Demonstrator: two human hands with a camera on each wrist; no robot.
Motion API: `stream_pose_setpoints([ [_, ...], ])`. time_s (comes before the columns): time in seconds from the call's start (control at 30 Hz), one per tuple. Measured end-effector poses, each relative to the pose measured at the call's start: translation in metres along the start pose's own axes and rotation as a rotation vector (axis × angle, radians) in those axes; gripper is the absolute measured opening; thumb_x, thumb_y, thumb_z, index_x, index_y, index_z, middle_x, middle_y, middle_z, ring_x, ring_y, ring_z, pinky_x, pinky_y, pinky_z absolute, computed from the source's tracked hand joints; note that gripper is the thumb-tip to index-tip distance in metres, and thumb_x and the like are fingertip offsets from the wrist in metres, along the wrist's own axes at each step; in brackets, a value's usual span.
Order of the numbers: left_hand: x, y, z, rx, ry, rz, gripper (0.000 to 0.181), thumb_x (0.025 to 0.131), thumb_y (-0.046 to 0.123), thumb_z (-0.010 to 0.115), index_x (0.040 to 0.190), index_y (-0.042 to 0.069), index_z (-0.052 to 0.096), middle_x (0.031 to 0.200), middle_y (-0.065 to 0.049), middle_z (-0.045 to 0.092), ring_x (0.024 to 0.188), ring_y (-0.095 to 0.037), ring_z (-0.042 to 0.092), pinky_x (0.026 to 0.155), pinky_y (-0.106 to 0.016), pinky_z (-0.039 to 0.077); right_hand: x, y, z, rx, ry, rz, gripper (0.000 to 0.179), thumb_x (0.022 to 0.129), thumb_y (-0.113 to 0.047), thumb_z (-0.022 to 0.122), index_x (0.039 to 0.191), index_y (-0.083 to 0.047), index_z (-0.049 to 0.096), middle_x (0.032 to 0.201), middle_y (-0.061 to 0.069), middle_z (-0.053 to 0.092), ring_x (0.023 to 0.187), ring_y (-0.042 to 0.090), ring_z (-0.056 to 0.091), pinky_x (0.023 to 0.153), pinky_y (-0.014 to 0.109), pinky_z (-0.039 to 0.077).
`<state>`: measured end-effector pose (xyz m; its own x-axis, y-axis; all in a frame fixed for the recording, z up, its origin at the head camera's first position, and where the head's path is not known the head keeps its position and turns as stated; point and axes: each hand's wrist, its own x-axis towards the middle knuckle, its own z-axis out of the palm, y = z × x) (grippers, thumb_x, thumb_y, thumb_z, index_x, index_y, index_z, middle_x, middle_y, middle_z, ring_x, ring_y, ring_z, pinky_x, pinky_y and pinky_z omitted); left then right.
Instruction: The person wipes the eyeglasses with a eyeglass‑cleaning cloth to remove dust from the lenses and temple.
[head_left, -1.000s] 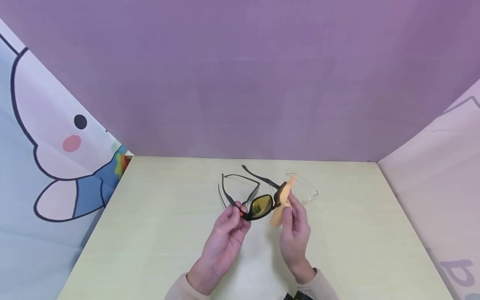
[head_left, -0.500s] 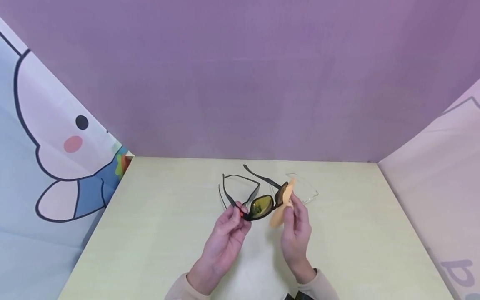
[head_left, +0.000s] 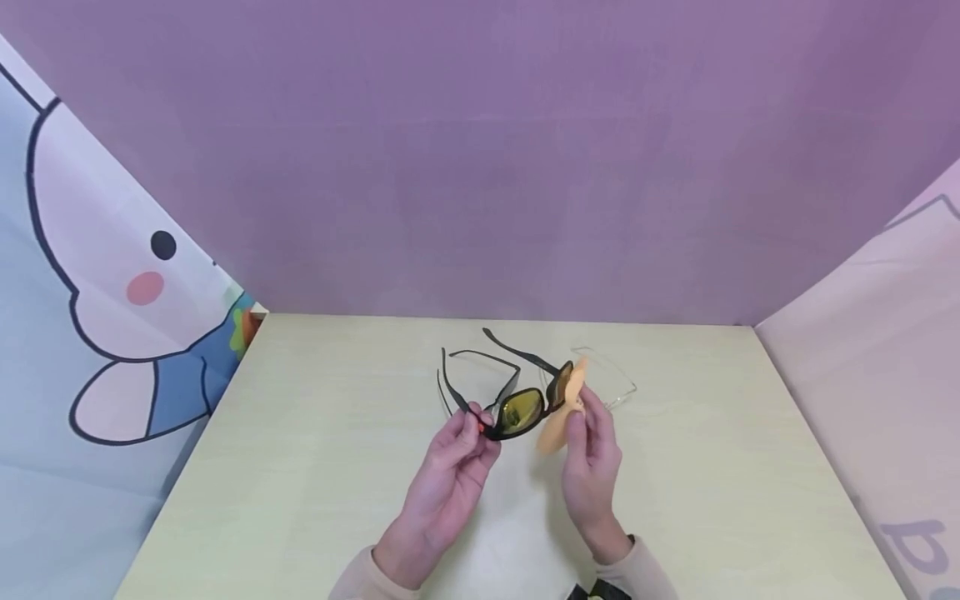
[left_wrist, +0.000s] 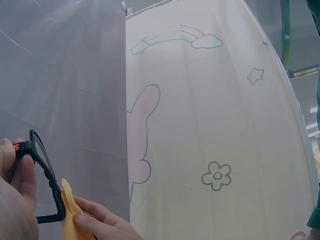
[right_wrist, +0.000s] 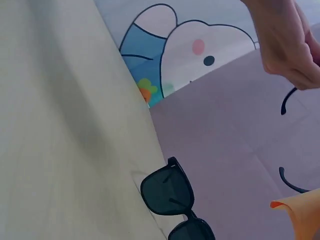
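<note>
My left hand (head_left: 450,471) pinches black-framed glasses with yellow-tinted lenses (head_left: 521,412) at the hinge, beside an orange mark. Their temples are unfolded and point away from me. In my right hand (head_left: 591,467), an orange-yellow cloth (head_left: 553,432) is pinched between thumb and fingers, lying against the outer face of the right lens. The left wrist view shows the cloth (left_wrist: 71,215) at the lower end of the frame (left_wrist: 50,177). From the right wrist, the left hand (right_wrist: 287,45) is at the upper right, and most of the held glasses are out of view.
Dark sunglasses (right_wrist: 166,192) stand on the table behind the held pair, temples (head_left: 486,356) unfolded. Thin wire-framed glasses (head_left: 622,396) lie to the right, partly hidden by the right hand. A purple backdrop (head_left: 480,167) rises behind the pale table (head_left: 300,467). Printed curtains flank both sides.
The held glasses and the cloth have shifted very slightly to the left in the head view. Both hands keep their holds, and the glasses on the table stay put.
</note>
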<state>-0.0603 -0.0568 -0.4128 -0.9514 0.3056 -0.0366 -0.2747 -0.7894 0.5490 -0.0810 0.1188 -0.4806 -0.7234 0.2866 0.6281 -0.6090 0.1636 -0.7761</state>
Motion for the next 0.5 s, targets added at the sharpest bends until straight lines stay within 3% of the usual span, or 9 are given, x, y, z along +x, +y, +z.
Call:
stream_pose_setpoints([
  [0.03,0.000,0.000,0.000,0.001,0.000,0.000,0.015,0.108,0.013,0.051,0.106,0.016,0.065,0.103,0.007,0.067,0.094,0.000,0.062,0.091,-0.014,0.052,0.000,-0.001,-0.001,0.000,0.002,0.039,0.039,0.101,0.016,0.043,0.139,0.015,0.047,0.122,-0.013,0.069,0.068,0.004,0.045,0.073,0.012,0.051],
  [0.1,0.000,0.000,0.000,0.005,0.008,-0.002,0.015,0.108,0.013,0.051,0.107,0.016,0.065,0.104,0.006,0.067,0.094,0.000,0.062,0.091,-0.014,0.052,-0.003,-0.003,0.001,0.004,0.001,0.037,0.040,0.100,0.018,0.043,0.140,0.015,0.047,0.127,-0.009,0.069,0.067,0.007,0.046,0.078,0.012,0.053],
  [0.17,0.000,0.001,0.000,0.007,0.019,-0.001,0.014,0.108,0.013,0.051,0.107,0.015,0.065,0.104,0.006,0.067,0.094,-0.001,0.062,0.091,-0.014,0.052,-0.008,-0.006,0.003,0.019,-0.016,-0.016,0.042,0.097,0.021,0.043,0.138,0.017,0.048,0.142,-0.001,0.063,0.066,0.005,0.044,0.075,0.010,0.051],
  [0.2,0.000,0.001,0.001,0.004,0.025,-0.001,0.014,0.108,0.013,0.051,0.107,0.015,0.065,0.104,0.006,0.066,0.094,-0.001,0.062,0.092,-0.014,0.052,-0.011,-0.006,0.004,0.032,-0.023,-0.060,0.043,0.095,0.024,0.043,0.137,0.018,0.048,0.145,0.003,0.061,0.064,0.005,0.041,0.071,0.009,0.050],
  [0.27,0.000,0.002,0.001,0.000,0.033,-0.001,0.014,0.108,0.012,0.051,0.106,0.015,0.065,0.104,0.005,0.066,0.095,-0.001,0.062,0.092,-0.014,0.052,-0.014,-0.007,0.006,0.057,-0.043,-0.135,0.047,0.091,0.028,0.042,0.136,0.020,0.048,0.149,0.012,0.057,0.069,0.003,0.049,0.072,0.007,0.049],
  [0.33,0.000,0.003,0.001,-0.011,0.032,-0.001,0.015,0.108,0.012,0.051,0.106,0.015,0.065,0.104,0.005,0.067,0.095,-0.002,0.063,0.091,-0.014,0.052,-0.012,-0.007,0.006,0.064,-0.056,-0.167,0.047,0.090,0.028,0.042,0.136,0.021,0.047,0.150,0.015,0.055,0.073,-0.002,0.048,0.072,0.007,0.049],
  [0.43,0.000,0.002,0.001,-0.021,0.019,0.001,0.015,0.108,0.012,0.051,0.106,0.015,0.065,0.103,0.005,0.067,0.094,-0.001,0.063,0.090,-0.014,0.052,-0.005,-0.006,0.003,0.050,-0.045,-0.140,0.046,0.092,0.026,0.041,0.137,0.020,0.047,0.146,0.011,0.059,0.090,-0.002,0.059,0.087,0.012,0.053],
  [0.47,0.000,0.002,0.001,-0.021,0.013,0.002,0.015,0.108,0.012,0.051,0.106,0.015,0.065,0.103,0.005,0.067,0.094,-0.001,0.063,0.091,-0.014,0.052,-0.002,-0.005,0.002,0.044,-0.040,-0.119,0.045,0.094,0.025,0.041,0.138,0.019,0.046,0.145,0.008,0.061,0.082,-0.005,0.053,0.083,0.011,0.053],
  [0.5,0.000,0.002,0.001,-0.021,0.008,0.001,0.015,0.108,0.012,0.051,0.106,0.015,0.066,0.103,0.005,0.067,0.094,-0.001,0.063,0.091,-0.014,0.052,0.000,-0.005,0.001,0.038,-0.034,-0.098,0.044,0.095,0.024,0.041,0.138,0.019,0.046,0.145,0.006,0.061,0.085,-0.004,0.054,0.087,0.014,0.054],
])
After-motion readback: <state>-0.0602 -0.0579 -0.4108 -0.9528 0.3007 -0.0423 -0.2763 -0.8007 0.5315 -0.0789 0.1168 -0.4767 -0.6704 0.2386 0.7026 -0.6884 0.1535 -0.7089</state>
